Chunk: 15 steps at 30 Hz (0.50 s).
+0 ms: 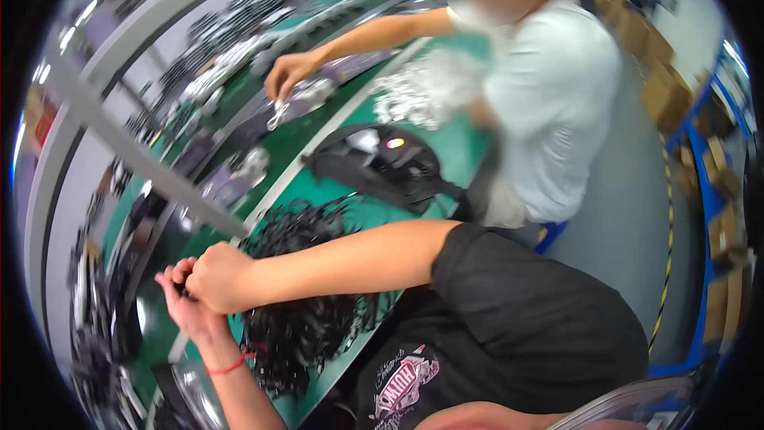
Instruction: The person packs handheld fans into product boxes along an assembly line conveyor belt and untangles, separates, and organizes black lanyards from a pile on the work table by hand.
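Note:
My right hand (222,277), at the end of the black-sleeved arm, is closed with its fingers bent. It meets my left hand (193,312), which wears a red wristband (227,367). Between the fingers of both hands is a small black piece (182,288), mostly hidden, so its exact kind does not show. Under and beside my forearms lies a big loose heap of thin black strips (298,334) on the green bench (338,380).
A co-worker (549,103) beside me holds a small shiny piece over the line. A black bag (374,163) and clear plastic packets (410,99) lie on the bench. A grey metal frame post (135,139) rises close by. Bagged parts (223,183) lie along the line.

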Each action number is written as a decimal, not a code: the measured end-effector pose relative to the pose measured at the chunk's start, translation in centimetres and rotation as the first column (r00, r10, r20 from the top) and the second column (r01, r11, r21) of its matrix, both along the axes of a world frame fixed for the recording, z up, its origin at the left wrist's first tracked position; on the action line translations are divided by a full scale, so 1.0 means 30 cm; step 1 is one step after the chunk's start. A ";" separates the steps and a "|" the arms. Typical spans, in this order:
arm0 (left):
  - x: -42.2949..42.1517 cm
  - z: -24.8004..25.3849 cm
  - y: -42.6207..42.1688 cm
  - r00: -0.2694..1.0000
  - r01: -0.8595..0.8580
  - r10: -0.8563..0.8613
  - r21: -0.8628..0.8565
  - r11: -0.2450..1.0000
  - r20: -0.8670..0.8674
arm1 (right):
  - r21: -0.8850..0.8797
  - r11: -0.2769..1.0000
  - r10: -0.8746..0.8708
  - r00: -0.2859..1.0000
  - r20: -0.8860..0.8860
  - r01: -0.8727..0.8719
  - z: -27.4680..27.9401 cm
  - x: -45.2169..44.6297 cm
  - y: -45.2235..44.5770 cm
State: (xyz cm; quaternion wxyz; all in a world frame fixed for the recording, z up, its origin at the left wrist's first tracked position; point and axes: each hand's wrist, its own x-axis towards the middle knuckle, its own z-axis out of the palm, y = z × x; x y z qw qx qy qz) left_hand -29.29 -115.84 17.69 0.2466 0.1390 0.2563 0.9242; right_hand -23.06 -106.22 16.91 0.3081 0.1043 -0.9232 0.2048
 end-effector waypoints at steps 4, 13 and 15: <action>-0.122 -0.103 -0.201 0.983 0.155 -0.162 0.081 0.985 0.085 | 0.125 0.950 0.239 0.923 0.302 -0.287 0.055 0.060 -0.105; -0.191 -0.230 -0.529 0.979 -0.168 0.187 -0.188 0.968 0.084 | -0.321 0.899 0.327 0.944 0.043 -0.297 -0.089 0.084 0.235; -0.207 -0.274 -0.569 0.972 -0.196 0.211 -0.137 0.971 0.105 | -0.374 0.899 0.266 0.962 0.060 -0.226 -0.154 0.057 0.345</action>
